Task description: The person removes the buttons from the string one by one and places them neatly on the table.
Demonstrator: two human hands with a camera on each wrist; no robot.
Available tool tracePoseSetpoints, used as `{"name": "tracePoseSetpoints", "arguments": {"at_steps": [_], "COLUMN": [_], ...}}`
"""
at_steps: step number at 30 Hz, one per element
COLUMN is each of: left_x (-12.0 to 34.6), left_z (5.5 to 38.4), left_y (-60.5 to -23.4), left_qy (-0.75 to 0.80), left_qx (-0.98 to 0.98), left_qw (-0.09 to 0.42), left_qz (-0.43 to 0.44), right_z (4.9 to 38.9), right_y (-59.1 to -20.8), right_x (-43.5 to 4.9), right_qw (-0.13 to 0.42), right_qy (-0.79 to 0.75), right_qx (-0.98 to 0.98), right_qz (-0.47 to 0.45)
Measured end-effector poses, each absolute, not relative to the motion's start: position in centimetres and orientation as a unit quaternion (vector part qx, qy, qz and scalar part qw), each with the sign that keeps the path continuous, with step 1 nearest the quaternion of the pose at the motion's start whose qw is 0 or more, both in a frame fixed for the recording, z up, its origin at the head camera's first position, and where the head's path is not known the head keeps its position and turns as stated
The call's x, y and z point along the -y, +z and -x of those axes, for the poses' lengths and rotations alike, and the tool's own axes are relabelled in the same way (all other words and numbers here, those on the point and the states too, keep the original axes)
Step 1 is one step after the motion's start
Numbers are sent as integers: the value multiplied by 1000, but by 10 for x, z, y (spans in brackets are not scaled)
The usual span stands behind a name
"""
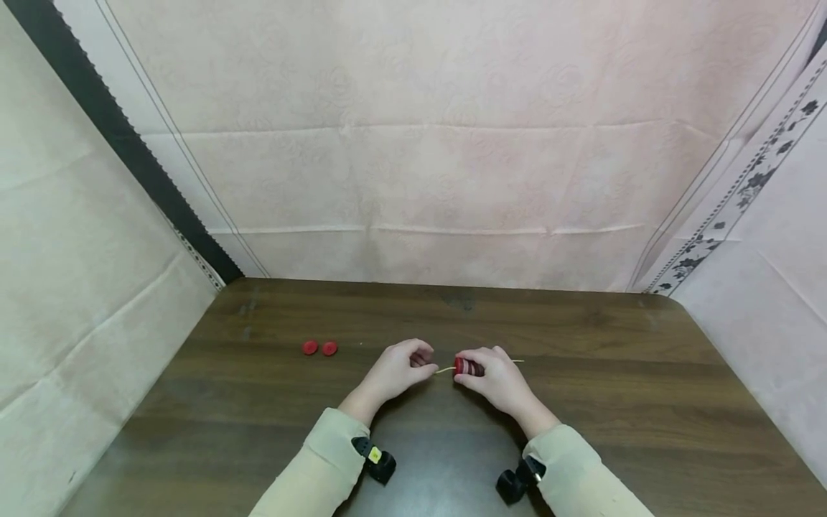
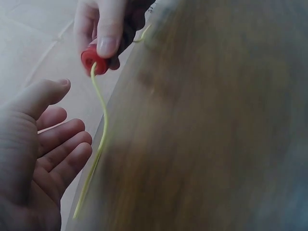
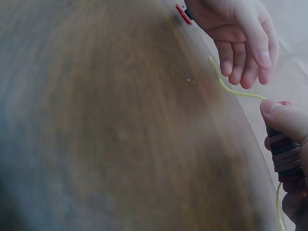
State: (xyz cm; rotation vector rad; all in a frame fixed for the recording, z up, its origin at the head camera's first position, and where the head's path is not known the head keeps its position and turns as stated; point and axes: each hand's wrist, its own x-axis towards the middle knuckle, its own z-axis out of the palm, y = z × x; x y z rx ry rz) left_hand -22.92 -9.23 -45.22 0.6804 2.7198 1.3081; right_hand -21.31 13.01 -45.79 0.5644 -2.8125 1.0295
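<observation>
A stack of round buttons (image 1: 468,367), red at one end with pink and dark ones behind, is threaded on a yellow string (image 2: 105,122). My right hand (image 1: 500,377) grips this stack along its sides between thumb and fingers. Out of the red end button (image 2: 89,60), the string hangs in a loose curve towards the left; its other end sticks out beyond the right hand. Beside that left stretch of string is my left hand (image 1: 402,370), fingers loosely spread and nothing held, as the left wrist view shows.
Two loose red buttons, one (image 1: 310,347) beside the other (image 1: 330,348), lie on the brown wooden table (image 1: 258,416) left of the hands. A pale cloth (image 1: 452,179) hangs behind the table's far edge, with more cloth at both sides.
</observation>
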Motion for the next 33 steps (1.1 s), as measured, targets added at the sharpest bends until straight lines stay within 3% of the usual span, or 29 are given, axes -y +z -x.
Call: {"name": "tracePoseSetpoints", "arguments": {"at_steps": [33], "left_x": [63], "left_z": [228], "left_y": [-459], "left_qy": [455], "left_qx": [-859], "left_qw": [70], "left_qz": [-225], "right_z": [217], "right_y": [-460], "right_x": [-131], "right_qw": [61], "right_qy": [333], "right_qx": [911], "right_qz": [-237]}}
